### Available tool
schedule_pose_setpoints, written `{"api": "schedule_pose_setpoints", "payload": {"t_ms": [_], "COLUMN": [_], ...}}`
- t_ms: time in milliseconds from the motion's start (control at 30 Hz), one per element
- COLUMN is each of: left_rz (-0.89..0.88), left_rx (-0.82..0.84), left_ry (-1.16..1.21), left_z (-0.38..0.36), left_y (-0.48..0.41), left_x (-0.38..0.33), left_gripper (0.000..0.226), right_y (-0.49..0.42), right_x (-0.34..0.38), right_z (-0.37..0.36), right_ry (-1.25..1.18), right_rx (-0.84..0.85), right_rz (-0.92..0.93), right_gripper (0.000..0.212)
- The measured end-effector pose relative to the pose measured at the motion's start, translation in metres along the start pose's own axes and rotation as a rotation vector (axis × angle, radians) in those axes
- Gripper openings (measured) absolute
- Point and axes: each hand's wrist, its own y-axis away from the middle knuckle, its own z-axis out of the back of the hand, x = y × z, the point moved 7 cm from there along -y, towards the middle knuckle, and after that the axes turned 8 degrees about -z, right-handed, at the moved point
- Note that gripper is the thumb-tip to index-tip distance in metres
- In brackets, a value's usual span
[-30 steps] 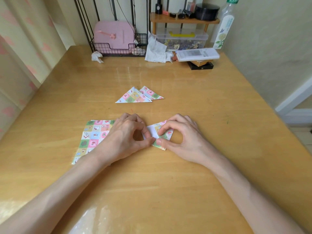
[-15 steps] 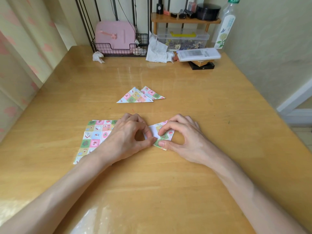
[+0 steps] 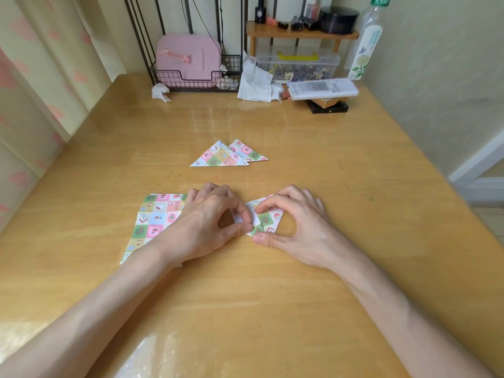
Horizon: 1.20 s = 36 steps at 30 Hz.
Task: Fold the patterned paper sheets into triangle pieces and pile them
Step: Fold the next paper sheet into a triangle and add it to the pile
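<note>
Here, both hands meet near the middle of the desk (image 3: 272, 309) over a small half-folded paper (image 3: 268, 218), which lies on the wood with its white underside showing at the left and its checked pattern at the right. The left hand (image 3: 207, 222) curls thumb and forefinger onto the white part and pinches it. The right hand (image 3: 297, 227) pinches the patterned part, bent forefinger on top and thumb at the near edge. Just to the left, partly under the left wrist, a flat patterned sheet (image 3: 155, 216) lies on the desk. Farther back, apart from the hands, the front triangle (image 3: 219, 158) overlaps the edge of the back triangle (image 3: 251, 154); both are already folded. Along the far edge stands a wire basket (image 3: 230, 66) holding a pink case (image 3: 188, 55), with a crumpled tissue (image 3: 161, 91) just beside it. To the right are a clear plastic box (image 3: 297, 64) under a small wooden shelf (image 3: 300, 34) and a tall bottle (image 3: 366, 45) at the right corner.
</note>
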Motion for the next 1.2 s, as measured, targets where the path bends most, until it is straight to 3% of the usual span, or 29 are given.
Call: {"api": "schedule_pose_setpoints", "payload": {"t_ms": [233, 567, 900, 1200], "left_rz": [0.026, 0.104, 0.121, 0.100], "left_rx": [0.023, -0.032, 0.027, 0.036], "left_ry": [0.013, -0.034, 0.053, 0.028], "left_z": [-0.001, 0.000, 0.003, 0.005], "left_y": [0.001, 0.000, -0.002, -0.003], "left_x": [0.001, 0.000, 0.008, 0.011], "left_gripper": [0.006, 0.022, 0.013, 0.013], "right_y": [0.000, 0.001, 0.001, 0.001], "right_x": [-0.002, -0.002, -0.001, 0.001], "right_z": [0.001, -0.001, -0.003, -0.002], "right_ry": [-0.019, -0.009, -0.014, -0.022], "right_rx": [0.005, 0.033, 0.058, 0.035], "right_rz": [-0.014, -0.022, -0.074, -0.101], "right_gripper": [0.035, 0.036, 0.046, 0.042]}}
